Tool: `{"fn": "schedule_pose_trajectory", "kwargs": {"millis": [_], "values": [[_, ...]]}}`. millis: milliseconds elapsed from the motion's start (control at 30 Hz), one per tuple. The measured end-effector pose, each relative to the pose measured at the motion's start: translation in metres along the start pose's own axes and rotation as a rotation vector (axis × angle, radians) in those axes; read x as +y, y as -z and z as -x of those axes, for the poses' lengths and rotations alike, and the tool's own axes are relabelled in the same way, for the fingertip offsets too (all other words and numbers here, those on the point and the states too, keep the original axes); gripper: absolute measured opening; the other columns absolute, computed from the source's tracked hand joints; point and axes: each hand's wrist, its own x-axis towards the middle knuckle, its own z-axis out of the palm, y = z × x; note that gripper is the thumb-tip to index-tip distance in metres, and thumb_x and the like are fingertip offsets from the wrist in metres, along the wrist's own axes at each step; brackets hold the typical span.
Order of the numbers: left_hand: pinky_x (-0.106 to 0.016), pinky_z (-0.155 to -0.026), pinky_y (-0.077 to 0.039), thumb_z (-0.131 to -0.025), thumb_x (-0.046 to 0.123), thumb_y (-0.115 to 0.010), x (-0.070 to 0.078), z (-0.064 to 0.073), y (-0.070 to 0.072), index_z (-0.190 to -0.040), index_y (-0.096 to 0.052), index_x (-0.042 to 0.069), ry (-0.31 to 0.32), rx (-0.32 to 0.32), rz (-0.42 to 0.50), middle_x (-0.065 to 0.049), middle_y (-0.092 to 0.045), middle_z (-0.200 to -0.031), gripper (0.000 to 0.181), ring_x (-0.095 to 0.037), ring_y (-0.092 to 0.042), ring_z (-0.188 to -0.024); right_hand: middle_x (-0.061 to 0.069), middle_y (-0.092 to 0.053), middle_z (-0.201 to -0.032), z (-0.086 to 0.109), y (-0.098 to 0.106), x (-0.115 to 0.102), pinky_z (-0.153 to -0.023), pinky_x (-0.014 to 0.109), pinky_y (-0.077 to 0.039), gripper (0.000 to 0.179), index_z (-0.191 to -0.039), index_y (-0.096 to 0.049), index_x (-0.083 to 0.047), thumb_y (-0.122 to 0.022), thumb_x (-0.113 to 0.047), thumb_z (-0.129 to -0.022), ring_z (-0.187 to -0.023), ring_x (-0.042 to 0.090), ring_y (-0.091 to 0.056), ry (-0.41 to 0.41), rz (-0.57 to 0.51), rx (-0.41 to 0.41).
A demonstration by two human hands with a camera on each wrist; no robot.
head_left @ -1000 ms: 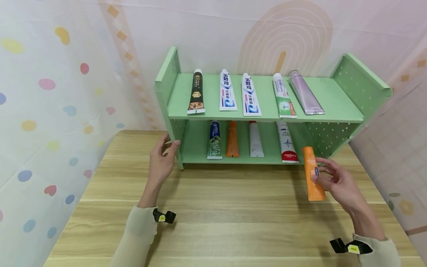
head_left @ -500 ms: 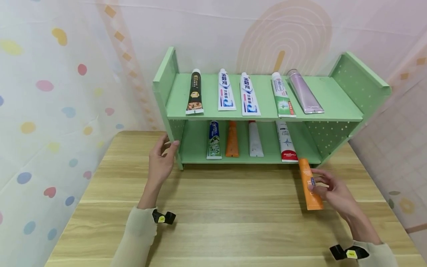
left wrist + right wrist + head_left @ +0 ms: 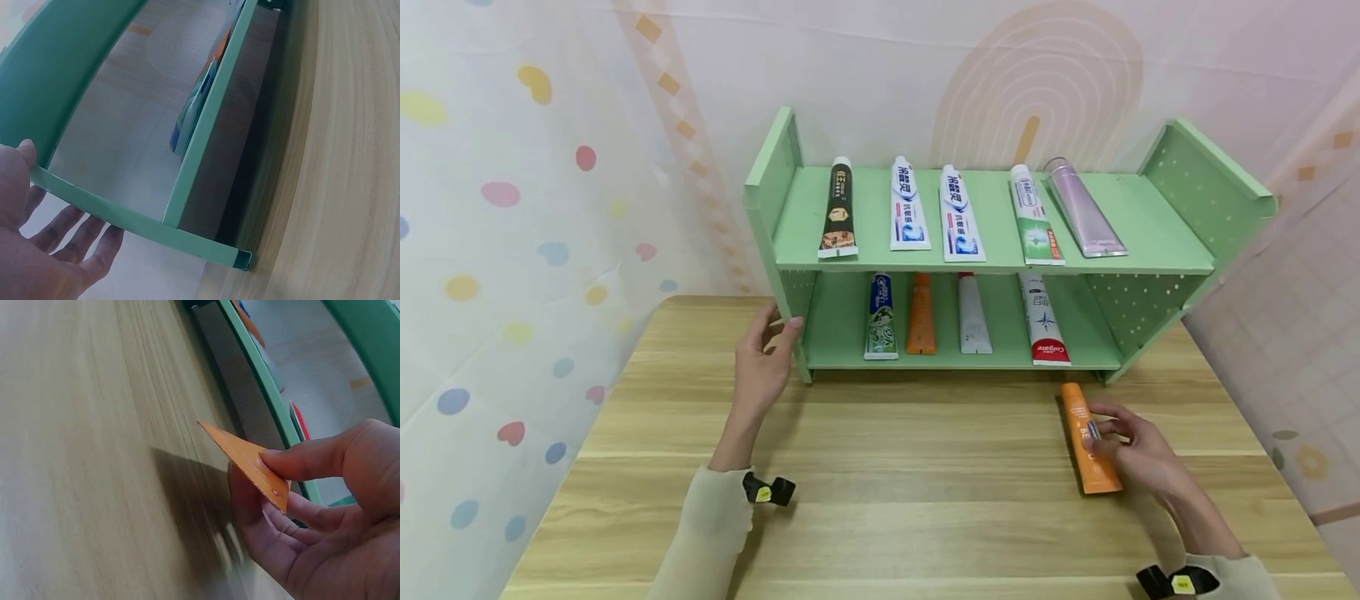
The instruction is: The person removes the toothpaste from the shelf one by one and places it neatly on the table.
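My right hand (image 3: 1138, 454) pinches an orange toothpaste tube (image 3: 1087, 450) between thumb and fingers, low over the wooden table in front of the shelf's right end. In the right wrist view the tube's flat crimped end (image 3: 247, 462) faces the camera, and its shadow falls on the table. My left hand (image 3: 765, 354) holds the left side panel of a green two-tier shelf (image 3: 1000, 268). The left wrist view has the thumb (image 3: 26, 153) at the panel's front edge and the other fingers along its outer side.
Several toothpaste tubes lie on the upper tier, among them a black one (image 3: 838, 208) and a purple one (image 3: 1084, 208). More lie below, including a red-and-white Colgate tube (image 3: 1043, 321) at the right. A patterned cloth (image 3: 865, 67) hangs behind the table (image 3: 925, 500).
My right hand has brought the orange toothpaste tube down and toward me, away from the shelf's lower right edge. The left hand stays at the side panel.
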Motion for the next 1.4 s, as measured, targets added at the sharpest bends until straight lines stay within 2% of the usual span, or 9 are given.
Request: {"fn": "schedule_pose_trajectory", "kwargs": {"millis": [200,467,633,867,1133,1267,1400], "values": [[-0.029,-0.085,-0.058,-0.104,0.034,-0.06,-0.002,0.0,0.0,-0.148,-0.054,0.023,0.011,-0.001,-0.007,-0.009,-0.062,-0.137,0.045,-0.014,-0.061,-0.117,0.021,-0.065,-0.112,0.0,-0.001,0.0,-0.07,0.025,-0.056,0.059,-0.149,-0.042,0.005,-0.065,-0.005,-0.095,-0.088,0.01,-0.064,-0.015,-0.003,-0.036],[-0.028,-0.085,-0.058,-0.105,0.034,-0.059,-0.002,0.0,0.002,-0.148,-0.054,0.023,0.015,0.0,-0.01,-0.01,-0.062,-0.137,0.045,-0.014,-0.061,-0.117,0.018,-0.06,-0.113,-0.002,-0.005,-0.001,-0.068,0.024,-0.053,0.06,-0.149,-0.042,0.005,-0.068,-0.008,-0.095,-0.091,0.016,-0.06,-0.031,0.072,-0.044],[-0.031,-0.086,-0.058,-0.105,0.033,-0.059,-0.002,0.001,0.002,-0.148,-0.054,0.023,0.014,-0.005,-0.002,-0.009,-0.062,-0.137,0.044,-0.018,-0.061,-0.118,0.017,-0.059,-0.111,-0.001,-0.008,-0.004,-0.068,0.024,-0.053,0.059,-0.147,-0.045,0.003,-0.07,-0.009,-0.094,-0.092,0.02,-0.059,-0.042,0.111,-0.026],[-0.034,-0.088,-0.057,-0.105,0.033,-0.059,0.0,0.001,0.001,-0.149,-0.053,0.025,0.028,-0.005,0.002,-0.008,-0.062,-0.139,0.045,-0.022,-0.06,-0.121,0.013,-0.06,-0.103,0.001,-0.009,-0.007,-0.064,0.026,-0.051,0.057,-0.143,-0.049,0.002,-0.072,-0.013,-0.093,-0.091,0.022,-0.057,-0.045,0.222,0.018],[-0.028,-0.087,-0.057,-0.107,0.025,-0.056,0.003,-0.001,0.0,-0.151,-0.05,0.013,0.056,-0.008,-0.012,-0.015,-0.058,-0.143,0.046,-0.017,-0.059,-0.118,0.01,-0.062,-0.098,0.002,-0.005,-0.005,-0.065,0.027,-0.049,0.056,-0.142,-0.05,0.003,-0.071,-0.016,-0.094,-0.087,0.021,-0.057,-0.046,0.309,0.01],[-0.027,-0.085,-0.057,-0.106,0.027,-0.057,0.002,0.0,0.0,-0.151,-0.051,0.017,0.048,-0.007,-0.006,-0.012,-0.059,-0.142,0.046,-0.014,-0.059,-0.117,0.009,-0.062,-0.101,0.001,-0.002,-0.004,-0.066,0.027,-0.048,0.056,-0.142,-0.05,0.003,-0.071,-0.016,-0.094,-0.089,0.022,-0.057,-0.047,0.322,-0.007],[-0.023,-0.083,-0.055,-0.106,0.032,-0.058,0.002,0.001,0.0,-0.15,-0.052,0.021,0.04,-0.009,0.004,-0.009,-0.06,-0.141,0.046,-0.018,-0.059,-0.118,0.01,-0.062,-0.104,0.001,0.002,-0.004,-0.069,0.028,-0.047,0.057,-0.143,-0.05,0.002,-0.072,-0.017,-0.094,-0.092,0.022,-0.057,-0.047,0.327,-0.027]]}}
